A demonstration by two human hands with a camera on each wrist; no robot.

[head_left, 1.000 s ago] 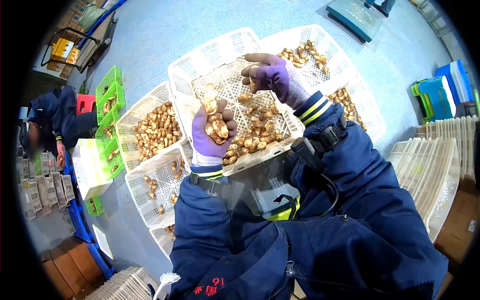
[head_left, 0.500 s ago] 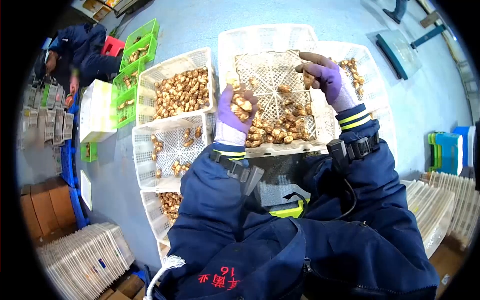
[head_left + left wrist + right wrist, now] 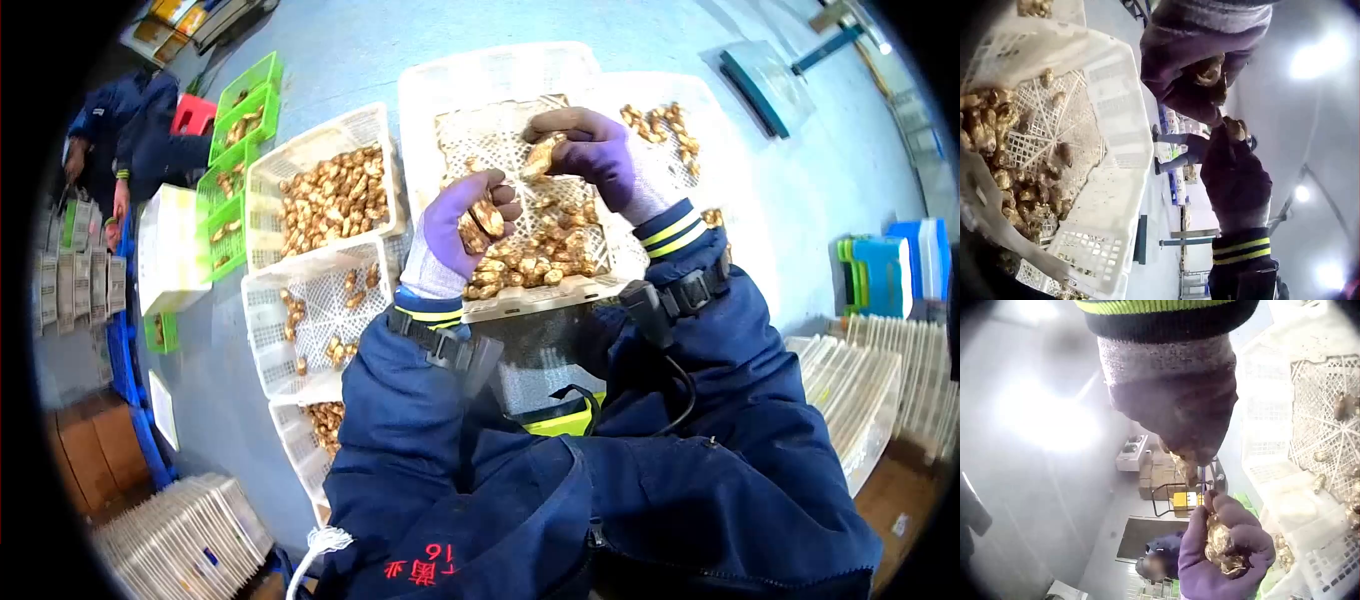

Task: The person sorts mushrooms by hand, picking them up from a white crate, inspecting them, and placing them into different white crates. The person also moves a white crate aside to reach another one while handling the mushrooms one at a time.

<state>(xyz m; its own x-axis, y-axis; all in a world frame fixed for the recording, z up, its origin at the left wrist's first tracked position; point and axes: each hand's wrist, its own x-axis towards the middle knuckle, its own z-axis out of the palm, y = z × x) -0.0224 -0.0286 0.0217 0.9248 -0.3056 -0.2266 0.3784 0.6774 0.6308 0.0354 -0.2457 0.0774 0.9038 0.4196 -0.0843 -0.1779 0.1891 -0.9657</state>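
Purple gloves with dark, soiled fingers cover both hands. My left hand (image 3: 447, 235) curls round several brown-and-cream mushrooms (image 3: 487, 218), also visible as a clump (image 3: 1219, 547) in the right wrist view. Just above and to the right, my right hand (image 3: 600, 160) pinches a single mushroom (image 3: 543, 156) between thumb and fingers. Both hands are over a white slatted crate (image 3: 500, 65). Inside it, a heap of mushrooms (image 3: 540, 255) lies along the near side, with a few scattered farther back on the perforated bottom.
White crates of mushrooms flank this one, including a well-filled crate (image 3: 335, 205) at left and another (image 3: 665, 130) at right. Green baskets (image 3: 240, 130) stand farther left near a seated person (image 3: 130, 130). A platform scale (image 3: 765, 90) stands at back right. Stacked white crates (image 3: 850, 390) are near my right.
The head view has swung round and shifted. A pale-tipped mushroom that stuck up from my left hand no longer shows there. My hands have come closer together.
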